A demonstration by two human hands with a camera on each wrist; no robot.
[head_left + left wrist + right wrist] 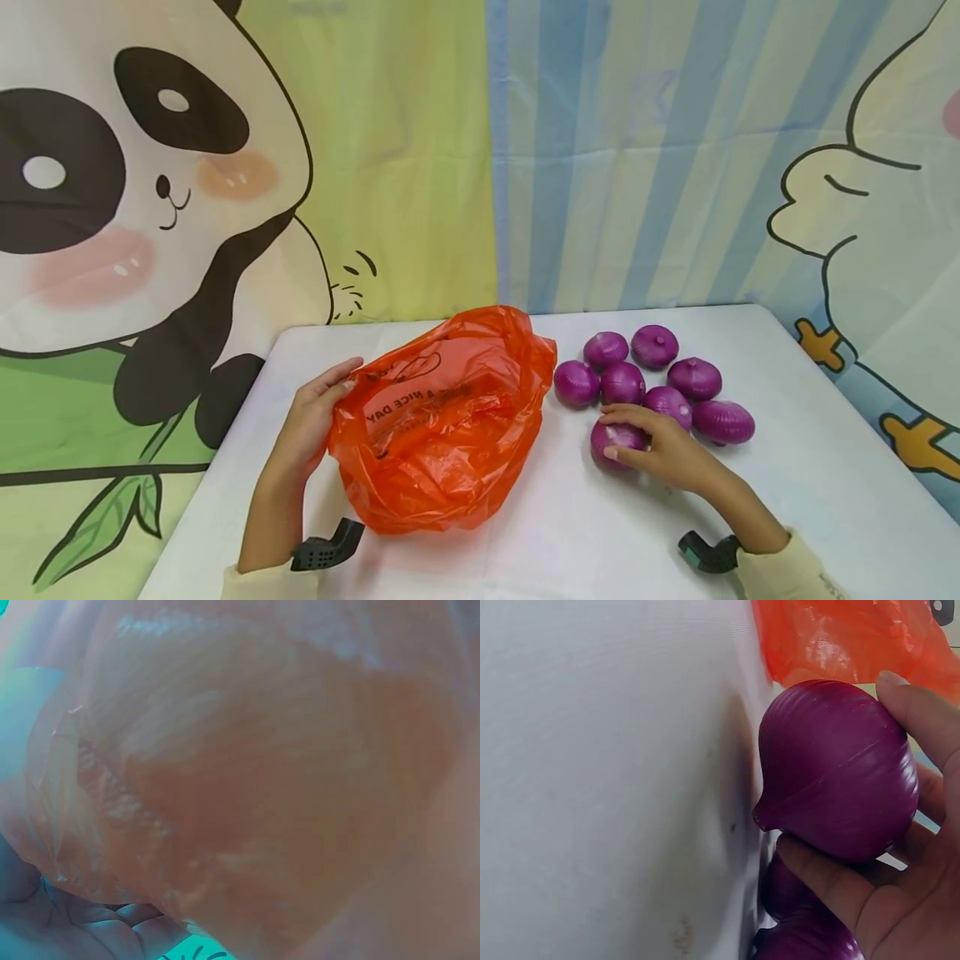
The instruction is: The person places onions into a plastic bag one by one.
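Note:
A red plastic bag with dark printing stands on the white table, its mouth spread wide toward me. My left hand holds the bag's left rim; in the left wrist view the bag's translucent film fills most of the picture, and part of the palm shows below it. To the right of the bag, my right hand grips a purple onion between thumb and fingers. The right wrist view shows this onion with its pointed tip toward the white tabletop, fingers on both sides.
Several more purple onions sit close together just beyond my right hand, near the bag's right side. The white table reaches back to a printed cloth backdrop with a panda on its left. A black device is on each wrist.

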